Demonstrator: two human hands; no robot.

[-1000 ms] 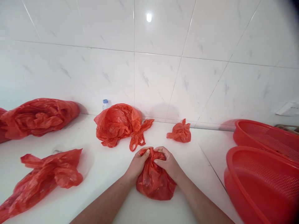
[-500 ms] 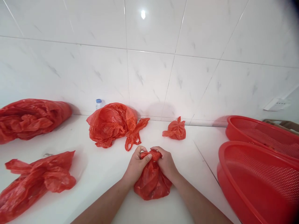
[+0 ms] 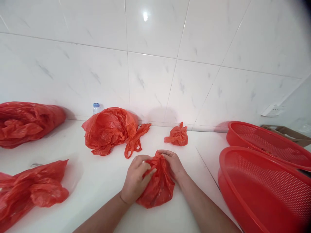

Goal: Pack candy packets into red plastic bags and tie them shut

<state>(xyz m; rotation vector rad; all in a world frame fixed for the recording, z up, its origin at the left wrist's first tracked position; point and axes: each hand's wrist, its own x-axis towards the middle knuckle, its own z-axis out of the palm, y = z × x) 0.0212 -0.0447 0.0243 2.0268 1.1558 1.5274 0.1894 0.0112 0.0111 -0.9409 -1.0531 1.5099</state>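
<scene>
A red plastic bag rests on the white table in front of me, its top gathered and its lower part bulging. What lies inside it is hidden. My right hand pinches the gathered top from the right. On the bag's left side, my left hand has its fingers curled and its thumb against the plastic. Behind them sits a small knotted red bag. Further left, a larger crumpled red bag lies with its handles trailing to the right.
Two red mesh baskets stand at the right, with a cardboard box behind. More red bags lie at the left, a bundle and a loose one. A blue-capped bottle stands near the tiled wall.
My left hand has shifted left and turned, its back now facing up. The bag's top has loosened from a folded twist into an upright gather. The view has swung slightly right.
</scene>
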